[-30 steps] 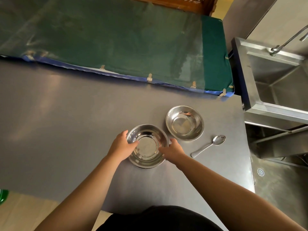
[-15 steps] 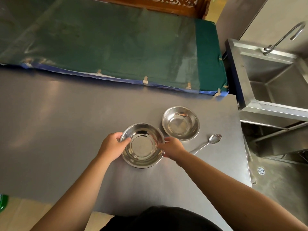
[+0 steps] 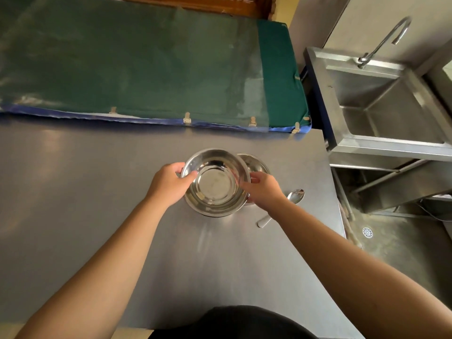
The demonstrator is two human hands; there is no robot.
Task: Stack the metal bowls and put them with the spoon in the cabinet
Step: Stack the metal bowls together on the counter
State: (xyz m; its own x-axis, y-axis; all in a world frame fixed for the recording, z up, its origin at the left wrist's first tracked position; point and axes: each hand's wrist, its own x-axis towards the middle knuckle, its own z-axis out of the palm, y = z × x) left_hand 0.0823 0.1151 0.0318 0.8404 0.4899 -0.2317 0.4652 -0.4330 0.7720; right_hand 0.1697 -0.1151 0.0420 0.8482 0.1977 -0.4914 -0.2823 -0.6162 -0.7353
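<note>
Both hands grip one metal bowl [image 3: 215, 182] by its rim: the left hand [image 3: 168, 183] has its fingers curled over the left edge with the thumb inside the lip, and the right hand [image 3: 263, 189] pinches the right edge in the same manner. The held bowl appears raised off the steel table [image 3: 97, 192] and overlaps the second bowl [image 3: 255, 165], which sits on the table just behind and to the right, only its far arc showing. Whether the two bowls touch cannot be told from this view. The spoon [image 3: 294, 195] lies on the table to the right of the bowls, bowl-end away from the person, its handle passing under the right forearm. A sink [image 3: 391, 113] with a tap stands beyond the table's right end. No cabinet is in view. Assessment: the stacking step is in hand and not yet complete. The next move calls for carrying the held bowl a little further right, centring it over the second bowl, and lowering it level so it nests without catching the rim. The spoon and the transfer to the cabinet remain outstanding.
</note>
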